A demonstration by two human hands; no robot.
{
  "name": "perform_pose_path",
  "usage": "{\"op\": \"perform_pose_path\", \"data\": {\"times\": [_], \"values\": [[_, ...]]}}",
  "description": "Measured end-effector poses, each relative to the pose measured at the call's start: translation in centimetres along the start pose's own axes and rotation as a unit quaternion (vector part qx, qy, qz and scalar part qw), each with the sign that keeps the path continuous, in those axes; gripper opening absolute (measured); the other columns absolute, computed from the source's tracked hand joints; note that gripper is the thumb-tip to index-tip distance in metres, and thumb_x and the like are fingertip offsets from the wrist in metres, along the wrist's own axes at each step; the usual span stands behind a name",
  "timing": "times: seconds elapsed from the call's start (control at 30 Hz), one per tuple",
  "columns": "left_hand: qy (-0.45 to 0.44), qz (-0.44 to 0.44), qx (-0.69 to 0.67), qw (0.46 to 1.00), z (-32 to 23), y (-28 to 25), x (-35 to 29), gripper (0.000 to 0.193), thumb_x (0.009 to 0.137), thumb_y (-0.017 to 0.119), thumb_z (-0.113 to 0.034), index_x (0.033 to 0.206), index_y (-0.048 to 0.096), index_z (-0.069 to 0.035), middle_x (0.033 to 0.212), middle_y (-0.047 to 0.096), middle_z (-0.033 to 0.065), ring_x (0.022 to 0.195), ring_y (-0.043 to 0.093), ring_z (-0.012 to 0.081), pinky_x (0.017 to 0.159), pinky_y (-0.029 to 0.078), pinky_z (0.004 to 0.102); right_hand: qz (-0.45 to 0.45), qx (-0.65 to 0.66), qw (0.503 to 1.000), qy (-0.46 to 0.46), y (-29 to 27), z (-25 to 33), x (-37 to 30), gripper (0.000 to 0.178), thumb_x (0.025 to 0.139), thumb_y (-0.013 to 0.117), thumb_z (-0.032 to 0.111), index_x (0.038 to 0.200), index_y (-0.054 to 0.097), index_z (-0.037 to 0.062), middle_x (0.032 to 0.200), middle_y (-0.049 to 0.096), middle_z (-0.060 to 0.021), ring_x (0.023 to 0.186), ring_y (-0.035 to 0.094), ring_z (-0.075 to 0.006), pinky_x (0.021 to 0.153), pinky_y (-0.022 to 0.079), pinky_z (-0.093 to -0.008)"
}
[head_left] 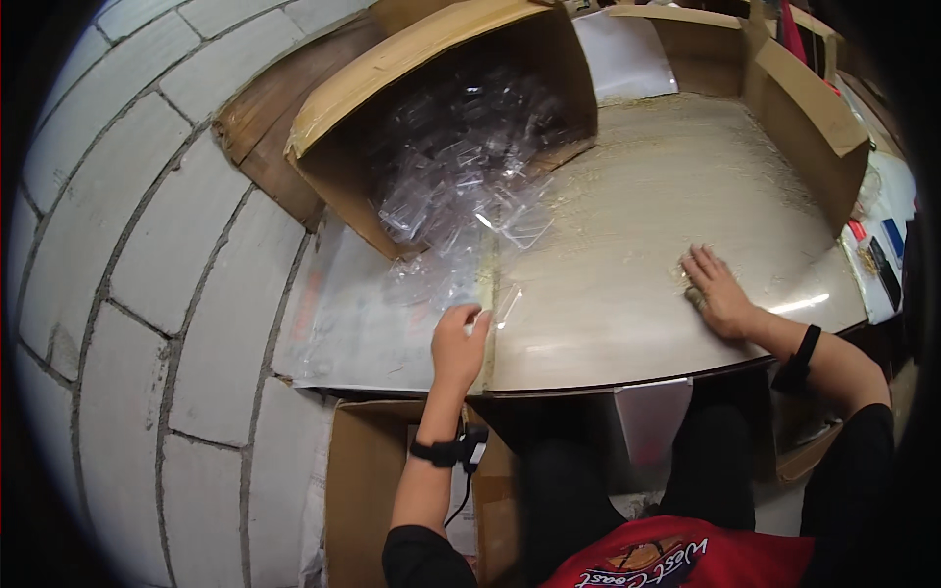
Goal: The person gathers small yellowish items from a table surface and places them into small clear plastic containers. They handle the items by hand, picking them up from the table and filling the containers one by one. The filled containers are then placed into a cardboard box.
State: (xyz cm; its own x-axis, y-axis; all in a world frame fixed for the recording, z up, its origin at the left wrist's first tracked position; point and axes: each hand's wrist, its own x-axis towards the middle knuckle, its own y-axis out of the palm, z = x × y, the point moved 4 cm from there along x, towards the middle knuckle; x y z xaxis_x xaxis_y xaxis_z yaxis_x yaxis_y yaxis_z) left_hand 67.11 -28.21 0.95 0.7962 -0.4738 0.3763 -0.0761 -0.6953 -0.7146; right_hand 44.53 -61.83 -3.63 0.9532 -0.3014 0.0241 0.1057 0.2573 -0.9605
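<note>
My left hand [459,349] is over the table's front left part, its fingers loosely curved and the thumb apart from them. Nothing shows in its grasp. Just right of its thumb is a clear plastic piece [509,306]. Beyond it, many clear plastic cases [456,201] spill from a cardboard box [328,181] lying on its side. My right hand [720,296] rests palm down on the smooth beige tabletop [598,294], fingers stretched out. Small thin straw-coloured bits [730,270] lie around its fingertips; whatever is under the palm is hidden.
More straw-coloured bits [627,181] are strewn toward the back. Cardboard walls [804,147] edge the far right side, with a white sheet [627,59] at the back. A block wall [137,245] stands left. Below the table's edge is an open carton [368,461].
</note>
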Motion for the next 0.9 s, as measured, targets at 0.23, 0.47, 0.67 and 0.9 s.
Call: {"op": "perform_pose_path", "data": {"times": [0.23,0.47,0.67,0.9], "values": [[-0.049,0.054,0.203,0.976,0.3,5.4,3.4,0.047,0.079,0.067,-0.027,0.116,0.055,-0.001,0.104,0.059,0.0224,0.097,0.058,0.0376,0.082,0.046,0.0471,-0.059,0.079,0.995,0.012,0.7,1.6,-1.6,0.053,0.092,0.048,0.026,0.137,0.036,0.0004,0.146,0.025,-0.0242,0.138,0.019,-0.0385,0.113,0.018,-0.0438],[-0.199,0.124,-0.527,0.817,-5.4,4.0,-4.4,0.046,0.094,0.047,-0.026,0.137,0.038,-0.011,0.124,0.051,0.0222,0.075,0.066,0.0297,0.049,0.053,0.0271,-0.113,0.103,0.988,0.009,1.9,3.2,-1.1,0.049,0.092,0.049,0.028,0.135,0.042,0.0051,0.145,0.028,-0.0230,0.137,0.024,-0.0348,0.111,0.022,-0.0416],[-0.306,0.221,-0.743,0.553,-9.0,7.5,-14.9,0.045,0.098,0.040,-0.032,0.138,0.037,-0.013,0.132,0.042,0.0275,0.069,0.063,0.0358,0.046,0.051,0.0275,-0.163,0.195,0.967,-0.029,-0.1,8.0,-2.8,0.045,0.089,0.057,0.029,0.127,0.050,0.0059,0.134,0.045,-0.0177,0.126,0.041,-0.0345,0.104,0.033,-0.0405],[-0.292,0.326,-0.739,0.511,-10.6,8.4,-19.4,0.064,0.096,0.027,-0.052,0.135,0.036,-0.001,0.124,0.049,0.0249,0.079,0.065,0.0330,0.048,0.053,0.0284,-0.176,0.376,0.907,-0.063,1.7,13.8,-11.5,0.024,0.077,0.068,0.015,0.097,0.063,0.0032,0.084,0.064,-0.0143,0.074,0.065,-0.0304,0.063,0.051,-0.0368]]}}
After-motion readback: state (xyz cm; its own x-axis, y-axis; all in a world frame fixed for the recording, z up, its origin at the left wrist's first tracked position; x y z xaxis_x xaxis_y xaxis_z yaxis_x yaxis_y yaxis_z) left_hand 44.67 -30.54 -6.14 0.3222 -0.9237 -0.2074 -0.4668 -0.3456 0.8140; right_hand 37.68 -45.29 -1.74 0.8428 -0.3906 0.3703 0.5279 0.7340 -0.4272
